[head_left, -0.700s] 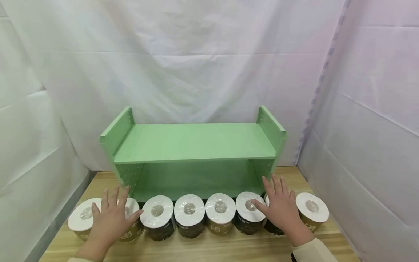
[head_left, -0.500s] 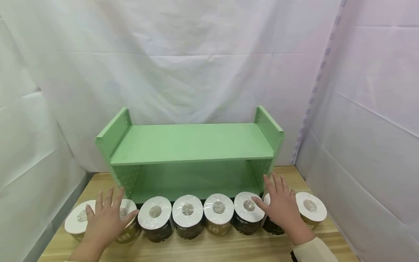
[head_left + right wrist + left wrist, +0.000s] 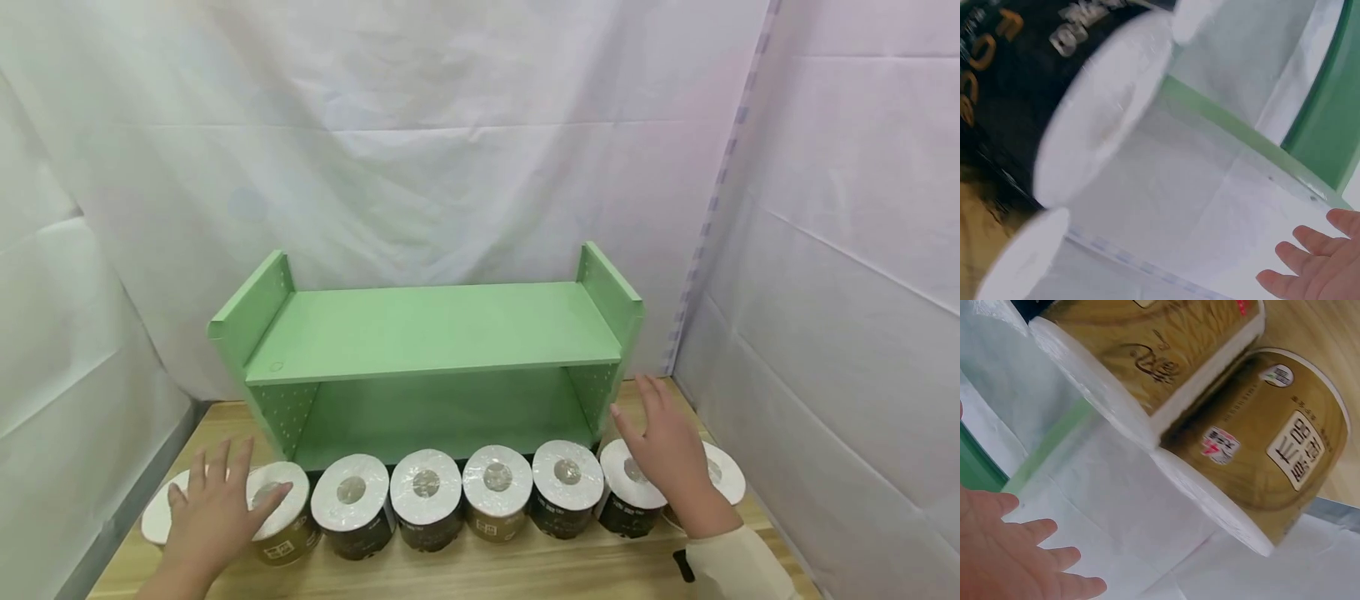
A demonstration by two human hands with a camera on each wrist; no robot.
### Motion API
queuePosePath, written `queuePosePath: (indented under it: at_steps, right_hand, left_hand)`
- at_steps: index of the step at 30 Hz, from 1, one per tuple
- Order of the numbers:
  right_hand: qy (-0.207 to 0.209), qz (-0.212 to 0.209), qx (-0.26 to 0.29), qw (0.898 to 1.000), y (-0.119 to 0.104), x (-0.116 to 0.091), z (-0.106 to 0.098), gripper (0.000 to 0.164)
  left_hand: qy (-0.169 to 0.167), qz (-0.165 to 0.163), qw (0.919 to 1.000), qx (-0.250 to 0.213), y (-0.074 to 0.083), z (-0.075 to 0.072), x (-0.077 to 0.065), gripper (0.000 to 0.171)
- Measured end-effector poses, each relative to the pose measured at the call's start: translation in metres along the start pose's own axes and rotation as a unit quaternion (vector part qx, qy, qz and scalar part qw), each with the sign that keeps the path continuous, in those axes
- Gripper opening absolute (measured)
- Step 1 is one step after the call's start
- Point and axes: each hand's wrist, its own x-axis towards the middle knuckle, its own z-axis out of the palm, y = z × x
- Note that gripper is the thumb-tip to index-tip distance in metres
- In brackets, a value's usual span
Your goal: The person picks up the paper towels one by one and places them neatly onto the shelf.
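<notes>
Several toilet paper rolls [image 3: 425,490] stand upright in a row, in clear wrap with black or gold sides. My left hand [image 3: 213,518], fingers spread, is over the gold rolls at the left end. In the left wrist view its fingers [image 3: 1038,531] are apart from the nearer gold roll [image 3: 1254,437]. My right hand [image 3: 666,446] spreads over the right end, partly covering the last gold roll [image 3: 726,475]. Beside it stands a black roll [image 3: 630,512]. The right wrist view shows this hand's straight fingers [image 3: 1300,250] holding nothing, away from a black roll [image 3: 1104,112].
Behind the row stands a green two-level shelf [image 3: 442,329] with raised side panels. Its lower opening [image 3: 442,412] faces the rolls. A wood-grain table [image 3: 420,579] carries everything. White cloth [image 3: 450,125] hangs at the back and on both sides.
My right hand has moved right and slightly away, uncovering more of the black roll. The left hand has drifted left and nearer. The head view has shifted a little; the rolls stay in line.
</notes>
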Motion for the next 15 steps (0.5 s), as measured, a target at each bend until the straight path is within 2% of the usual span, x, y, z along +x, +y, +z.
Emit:
queuePosePath:
  at_steps: [9,15]
  right_hand:
    - [0.011,0.005,0.045,0.999,0.002,0.020,-0.020,0.065]
    - [0.023,0.008,0.058,0.998,-0.001,0.032,-0.034,0.064]
  left_hand:
    - [-0.002,-0.026,0.9996,-0.007,-0.016,-0.006,0.000,0.087]
    - [-0.025,-0.057,0.9979,-0.019,-0.024,-0.007,-0.001,0.086]
